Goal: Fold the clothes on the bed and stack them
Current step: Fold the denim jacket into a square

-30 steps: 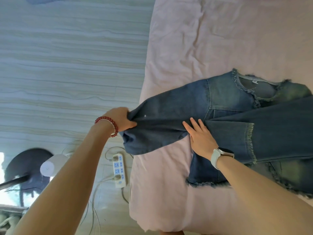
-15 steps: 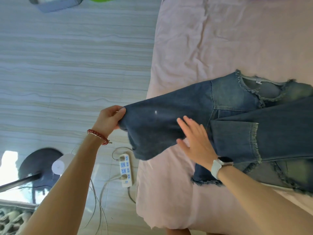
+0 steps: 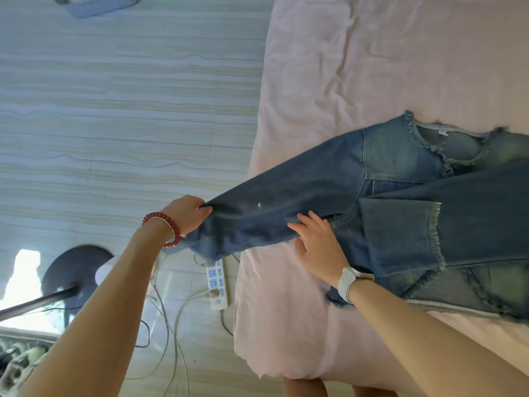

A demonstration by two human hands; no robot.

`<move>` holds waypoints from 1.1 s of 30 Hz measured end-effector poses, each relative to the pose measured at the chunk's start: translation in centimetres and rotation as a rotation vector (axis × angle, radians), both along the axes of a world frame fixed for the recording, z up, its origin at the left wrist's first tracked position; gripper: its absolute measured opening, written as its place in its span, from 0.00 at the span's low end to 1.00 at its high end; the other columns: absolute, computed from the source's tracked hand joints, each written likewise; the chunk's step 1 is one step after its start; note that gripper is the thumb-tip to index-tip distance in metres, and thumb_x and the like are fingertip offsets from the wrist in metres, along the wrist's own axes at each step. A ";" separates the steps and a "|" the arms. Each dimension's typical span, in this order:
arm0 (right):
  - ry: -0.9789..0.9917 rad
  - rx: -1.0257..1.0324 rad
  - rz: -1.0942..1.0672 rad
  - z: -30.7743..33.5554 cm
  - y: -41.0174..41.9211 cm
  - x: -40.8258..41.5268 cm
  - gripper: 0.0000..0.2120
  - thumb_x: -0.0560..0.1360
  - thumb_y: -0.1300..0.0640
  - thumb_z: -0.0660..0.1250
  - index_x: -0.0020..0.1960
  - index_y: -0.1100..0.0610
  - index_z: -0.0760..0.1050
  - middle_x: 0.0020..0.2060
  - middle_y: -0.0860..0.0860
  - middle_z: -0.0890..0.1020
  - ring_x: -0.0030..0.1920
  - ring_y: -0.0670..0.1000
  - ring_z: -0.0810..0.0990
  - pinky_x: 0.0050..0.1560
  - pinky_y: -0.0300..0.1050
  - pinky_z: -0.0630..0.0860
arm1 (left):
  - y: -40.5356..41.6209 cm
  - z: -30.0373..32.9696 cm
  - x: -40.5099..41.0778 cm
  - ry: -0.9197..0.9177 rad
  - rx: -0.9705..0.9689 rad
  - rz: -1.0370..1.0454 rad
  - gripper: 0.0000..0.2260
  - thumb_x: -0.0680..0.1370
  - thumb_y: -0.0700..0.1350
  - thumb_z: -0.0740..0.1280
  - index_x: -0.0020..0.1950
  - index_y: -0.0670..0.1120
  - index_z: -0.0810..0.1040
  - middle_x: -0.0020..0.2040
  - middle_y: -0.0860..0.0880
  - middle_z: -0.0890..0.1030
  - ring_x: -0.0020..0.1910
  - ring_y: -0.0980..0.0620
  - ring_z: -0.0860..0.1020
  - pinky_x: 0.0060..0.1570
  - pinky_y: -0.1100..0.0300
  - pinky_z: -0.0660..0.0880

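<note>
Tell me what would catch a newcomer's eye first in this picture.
The dark denim garment spread across the pink bed, with frayed edges, stands out first. The left hand, red bracelet on its wrist, grips the sleeve end out past the bed's edge, while the right hand, fingers straight, touches the denim near the sleeve's base. On the floor below lies a white power strip among loose cables.

It was a home bedroom: a bed [image 3: 372, 81] under a pink sheet, pale tiled floor [image 3: 114, 124], a power strip [image 3: 217, 285] trailing cables, a fan base [image 3: 77, 267].
</note>
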State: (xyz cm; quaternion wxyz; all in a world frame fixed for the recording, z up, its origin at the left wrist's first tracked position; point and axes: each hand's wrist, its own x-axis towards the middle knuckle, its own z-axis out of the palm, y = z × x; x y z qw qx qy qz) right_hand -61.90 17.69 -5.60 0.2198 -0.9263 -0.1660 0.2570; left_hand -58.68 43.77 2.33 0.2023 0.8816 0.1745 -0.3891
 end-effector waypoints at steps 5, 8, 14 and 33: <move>0.408 0.695 -0.668 3.9 0.7 -2.3 0.09 0.79 0.59 0.60 0.53 0.49 0.76 0.53 0.50 0.80 0.56 0.48 0.77 0.58 0.47 0.73 | -5.9 2.0 0.7 0.185 -0.811 0.767 0.03 0.80 0.40 0.59 0.47 0.44 0.72 0.39 0.44 0.73 0.35 0.48 0.77 0.33 0.57 0.80; 0.635 0.874 -0.845 4.4 -0.9 -2.7 0.12 0.79 0.49 0.58 0.56 0.53 0.76 0.50 0.52 0.82 0.54 0.49 0.80 0.50 0.41 0.79 | -10.1 1.7 1.9 0.328 -0.904 0.575 0.13 0.81 0.55 0.52 0.55 0.49 0.70 0.41 0.53 0.80 0.41 0.56 0.78 0.53 0.56 0.70; 0.503 0.681 -0.960 2.2 -2.5 -1.8 0.05 0.77 0.54 0.64 0.52 0.49 0.70 0.46 0.40 0.76 0.43 0.30 0.77 0.38 0.22 0.70 | -13.9 -1.6 2.1 0.436 -0.981 0.764 0.30 0.77 0.66 0.47 0.72 0.50 0.64 0.69 0.51 0.68 0.68 0.45 0.67 0.52 0.43 0.73; 0.315 0.592 -1.003 5.7 -8.3 2.2 0.09 0.79 0.62 0.57 0.42 0.55 0.71 0.41 0.57 0.76 0.45 0.54 0.74 0.48 0.54 0.74 | -15.1 -3.2 -2.1 -0.559 -0.329 0.502 0.09 0.77 0.41 0.65 0.57 0.44 0.73 0.55 0.49 0.74 0.49 0.52 0.74 0.47 0.60 0.69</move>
